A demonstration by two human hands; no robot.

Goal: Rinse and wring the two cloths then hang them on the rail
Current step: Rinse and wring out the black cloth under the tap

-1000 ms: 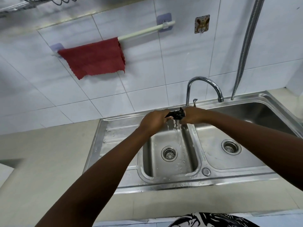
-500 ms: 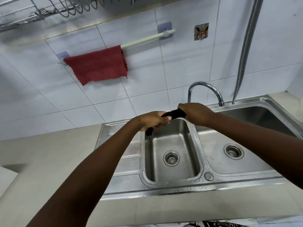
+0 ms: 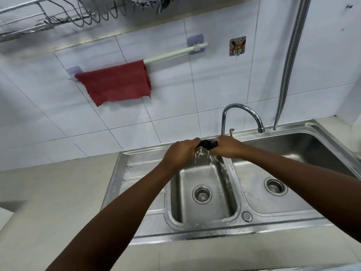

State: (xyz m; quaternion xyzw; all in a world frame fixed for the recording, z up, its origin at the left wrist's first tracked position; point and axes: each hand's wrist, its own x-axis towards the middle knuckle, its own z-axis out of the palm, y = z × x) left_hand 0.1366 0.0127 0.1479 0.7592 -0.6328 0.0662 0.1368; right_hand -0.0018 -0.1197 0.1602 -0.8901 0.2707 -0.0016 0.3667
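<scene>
A black cloth (image 3: 208, 144) is twisted tight between my left hand (image 3: 180, 153) and my right hand (image 3: 225, 146), above the back of the small left basin (image 3: 203, 194). Both fists are closed on its ends, and only a short dark stretch shows between them. Water runs down from it into the basin. A red cloth (image 3: 115, 83) hangs spread over the left half of the white rail (image 3: 175, 53) on the tiled wall. The right half of the rail is bare.
A chrome tap (image 3: 242, 114) arches just behind my right hand, its spout over the large right basin (image 3: 289, 169). A ribbed metal hose (image 3: 289, 61) runs down the wall at the right. A wire dish rack (image 3: 48, 18) hangs at the top left. Beige counter surrounds the sink.
My hands have drawn closer together on the black cloth, twisting it shorter. Water now streams from it, where half a second ago none fell. The view has tilted up slightly.
</scene>
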